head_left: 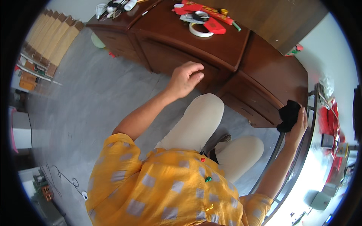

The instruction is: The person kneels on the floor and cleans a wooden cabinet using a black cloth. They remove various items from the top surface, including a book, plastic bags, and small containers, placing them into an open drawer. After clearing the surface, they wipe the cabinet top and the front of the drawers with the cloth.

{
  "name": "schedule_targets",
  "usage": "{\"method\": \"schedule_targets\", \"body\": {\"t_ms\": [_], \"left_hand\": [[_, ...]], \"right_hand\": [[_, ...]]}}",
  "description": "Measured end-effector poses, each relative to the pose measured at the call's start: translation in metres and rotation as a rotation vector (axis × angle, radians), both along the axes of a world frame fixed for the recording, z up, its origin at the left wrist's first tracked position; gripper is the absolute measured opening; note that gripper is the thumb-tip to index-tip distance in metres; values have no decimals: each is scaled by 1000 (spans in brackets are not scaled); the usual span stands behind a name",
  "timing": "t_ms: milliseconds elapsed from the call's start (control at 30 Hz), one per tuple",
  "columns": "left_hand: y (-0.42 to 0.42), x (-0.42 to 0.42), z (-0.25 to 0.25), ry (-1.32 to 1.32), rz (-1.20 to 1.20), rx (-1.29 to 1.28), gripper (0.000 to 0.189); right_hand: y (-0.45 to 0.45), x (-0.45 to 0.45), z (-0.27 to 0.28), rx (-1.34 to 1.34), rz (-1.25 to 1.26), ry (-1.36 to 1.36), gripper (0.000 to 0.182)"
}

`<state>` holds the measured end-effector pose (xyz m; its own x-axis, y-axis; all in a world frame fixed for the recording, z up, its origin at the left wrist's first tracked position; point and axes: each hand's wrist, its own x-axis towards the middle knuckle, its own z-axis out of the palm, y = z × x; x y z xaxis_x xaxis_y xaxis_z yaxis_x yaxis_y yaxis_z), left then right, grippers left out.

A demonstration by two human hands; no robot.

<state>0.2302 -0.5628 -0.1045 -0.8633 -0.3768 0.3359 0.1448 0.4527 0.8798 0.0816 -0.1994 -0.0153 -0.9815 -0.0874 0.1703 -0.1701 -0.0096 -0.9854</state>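
Note:
My left hand [185,79] hangs in the air above my left knee, in front of the dark wood cabinet [169,53]. Its fingers are bent, the thumb is apart from them, and I see nothing in it. At the right my right hand [297,126] grips a bunched black cloth item [289,115], near the cabinet's right end and a metal frame. Which kind of cloth article it is I cannot tell; part of it lies hidden behind my fingers.
On the cabinet top lie a white tape roll [201,30], a black tape roll [200,16] and a red envelope [215,26]. Stacked cardboard boxes [53,36] stand far left. A cable [68,176] crosses the grey floor. A white table [308,169] is at my right.

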Motion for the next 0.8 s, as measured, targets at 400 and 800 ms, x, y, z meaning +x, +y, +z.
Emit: {"method": "schedule_targets", "body": {"t_ms": [400, 800], "left_hand": [[-80, -31, -63, 29, 275, 1275, 23], [-81, -61, -77, -156, 467, 1441, 124]], "right_hand": [[-82, -102, -53, 969, -248, 456, 40], [-82, -101, -60, 1032, -256, 559, 39]]}}
